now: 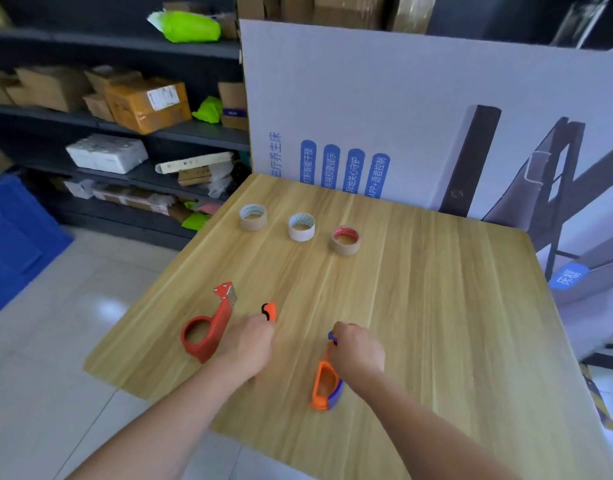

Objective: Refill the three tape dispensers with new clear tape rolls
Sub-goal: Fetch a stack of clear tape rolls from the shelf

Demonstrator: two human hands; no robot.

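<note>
Three tape rolls stand in a row on the far part of the wooden table (436, 306): a left roll (253, 217), a middle white roll (301, 227) and a right roll with a red core (345, 241). A red empty dispenser (208, 329) lies at the near left, untouched. My left hand (251, 341) is closed over an orange and black dispenser (269, 310), of which only the tip shows. My right hand (355, 349) grips the top of an orange and blue dispenser (325, 384), which lies towards me.
A big white printed cardboard box (384, 109) stands upright along the table's far edge. Dark shelves with cartons and green bags (125, 105) fill the left background. A blue crate (14, 237) sits on the tiled floor at the left.
</note>
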